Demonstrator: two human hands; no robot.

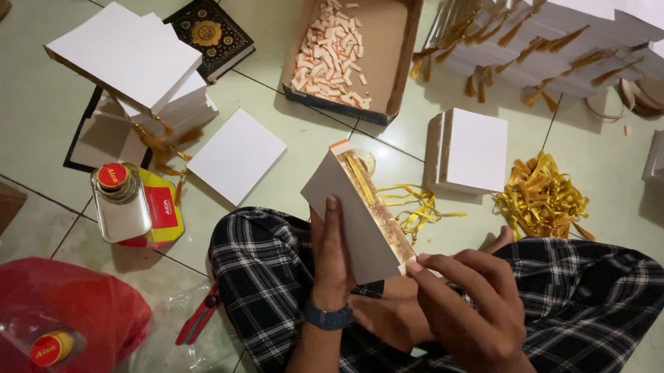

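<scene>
My left hand point(330, 259) grips a white-covered book block point(350, 209) by its flat cover and holds it on edge above my lap, spine side up. A yellow ribbon point(359, 178) lies along the glued spine, and a small orange strip sits at its far end. At the near end of the spine, the fingers of my right hand point(470, 298) press on the corner. I sit cross-legged in black and white checked trousers point(266, 256).
A cardboard tray point(397, 13) of small orange strips lies ahead. White book blocks are stacked at top right point(572, 5), centre point(469, 150) and left point(129, 60). A heap of yellow ribbons point(541, 196), a glue tin point(121, 201), a red bag point(48, 331) and a red cutter point(197, 318) lie around.
</scene>
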